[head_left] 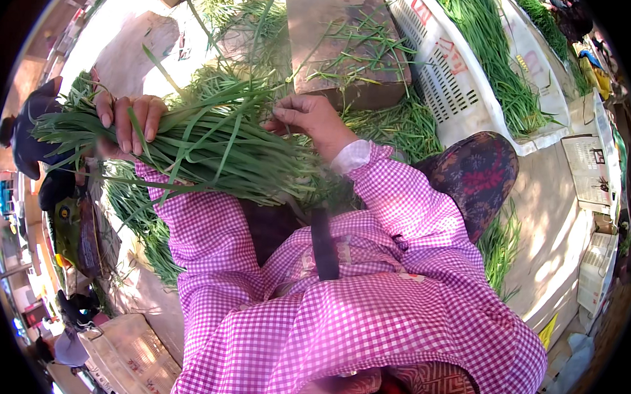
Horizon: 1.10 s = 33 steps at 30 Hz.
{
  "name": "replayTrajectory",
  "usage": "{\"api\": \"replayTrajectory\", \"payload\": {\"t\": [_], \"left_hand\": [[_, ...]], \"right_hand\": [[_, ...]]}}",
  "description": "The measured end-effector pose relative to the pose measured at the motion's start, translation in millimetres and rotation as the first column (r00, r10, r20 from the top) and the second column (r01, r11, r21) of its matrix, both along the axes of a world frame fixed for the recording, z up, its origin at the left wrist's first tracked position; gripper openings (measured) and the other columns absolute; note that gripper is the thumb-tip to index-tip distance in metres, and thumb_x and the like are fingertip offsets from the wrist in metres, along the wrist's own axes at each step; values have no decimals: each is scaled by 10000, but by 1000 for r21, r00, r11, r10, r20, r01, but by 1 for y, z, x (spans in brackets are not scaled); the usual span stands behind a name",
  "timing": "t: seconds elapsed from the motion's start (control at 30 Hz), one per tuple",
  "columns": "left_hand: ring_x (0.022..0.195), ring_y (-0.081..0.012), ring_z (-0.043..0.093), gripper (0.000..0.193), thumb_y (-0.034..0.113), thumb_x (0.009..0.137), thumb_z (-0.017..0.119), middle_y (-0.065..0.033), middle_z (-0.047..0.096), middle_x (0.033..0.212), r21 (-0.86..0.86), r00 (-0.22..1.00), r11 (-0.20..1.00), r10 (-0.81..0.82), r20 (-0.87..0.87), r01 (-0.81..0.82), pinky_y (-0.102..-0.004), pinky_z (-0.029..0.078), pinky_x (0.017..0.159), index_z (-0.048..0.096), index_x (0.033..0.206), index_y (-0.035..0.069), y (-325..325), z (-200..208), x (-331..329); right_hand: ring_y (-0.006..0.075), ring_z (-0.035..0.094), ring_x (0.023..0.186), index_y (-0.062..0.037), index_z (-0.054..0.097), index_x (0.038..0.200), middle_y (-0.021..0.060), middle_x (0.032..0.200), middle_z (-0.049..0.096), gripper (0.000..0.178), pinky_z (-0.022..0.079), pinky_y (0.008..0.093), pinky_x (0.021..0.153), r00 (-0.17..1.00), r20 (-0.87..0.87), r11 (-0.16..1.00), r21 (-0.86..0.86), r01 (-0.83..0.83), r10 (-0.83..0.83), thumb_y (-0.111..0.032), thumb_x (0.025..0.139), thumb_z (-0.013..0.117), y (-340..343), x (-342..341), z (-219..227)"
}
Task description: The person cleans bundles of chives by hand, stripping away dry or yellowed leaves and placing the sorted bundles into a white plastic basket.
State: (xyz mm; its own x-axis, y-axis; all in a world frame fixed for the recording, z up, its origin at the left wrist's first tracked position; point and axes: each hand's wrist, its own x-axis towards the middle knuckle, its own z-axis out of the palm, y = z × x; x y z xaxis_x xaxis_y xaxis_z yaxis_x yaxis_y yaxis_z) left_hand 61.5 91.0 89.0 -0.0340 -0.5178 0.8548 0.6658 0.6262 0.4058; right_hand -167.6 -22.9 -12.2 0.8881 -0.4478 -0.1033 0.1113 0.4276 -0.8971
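A thick bunch of garlic chives, long flat green leaves, lies in my left hand. The fingers of that hand wrap over the bunch near its left end, and the leaves fan out to the right across my lap. At the right side of the bunch my right hand has thumb and fingertips pinched together. Whatever is between those fingertips is too small to make out. A few single leaves stick up and out of the bunch at odd angles.
Ahead stands a brown block with loose leaves scattered on top. To the right, a white plastic crate borders a long heap of chives. More chives lie on the ground at my left. A tan crate stands at lower left.
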Motion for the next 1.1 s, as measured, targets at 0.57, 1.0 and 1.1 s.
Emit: {"api": "replayTrajectory", "payload": {"t": [0.57, 1.0, 1.1], "left_hand": [[577, -119, 585, 230, 153, 780, 633, -18, 598, 647, -101, 988, 992, -93, -124, 80, -250, 516, 629, 476, 926, 71, 2, 8, -3], [542, -122, 586, 232, 146, 748, 677, -21, 587, 606, -68, 955, 986, -163, -249, 150, -247, 538, 585, 485, 863, 84, -16, 16, -39], [553, -107, 585, 221, 151, 758, 670, -9, 590, 615, -48, 978, 997, -73, -198, 65, -238, 533, 601, 489, 867, 88, 0, 24, -31]], "right_hand": [[257, 604, 999, -60, 585, 1170, 135, 1078, 639, 496, 469, 361, 840, 673, -324, 515, -852, 98, -665, -270, 739, 711, -99, -36, -79], [168, 657, 825, 7, 585, 1037, 90, 985, 643, 221, 483, 269, 778, 996, -84, 998, -57, 35, -40, -126, 860, 570, -50, -2, -43], [150, 665, 720, -13, 614, 1007, 70, 845, 669, 262, 477, 279, 708, 974, -175, 972, -208, 107, -144, -236, 893, 537, -72, -14, -57]]}}
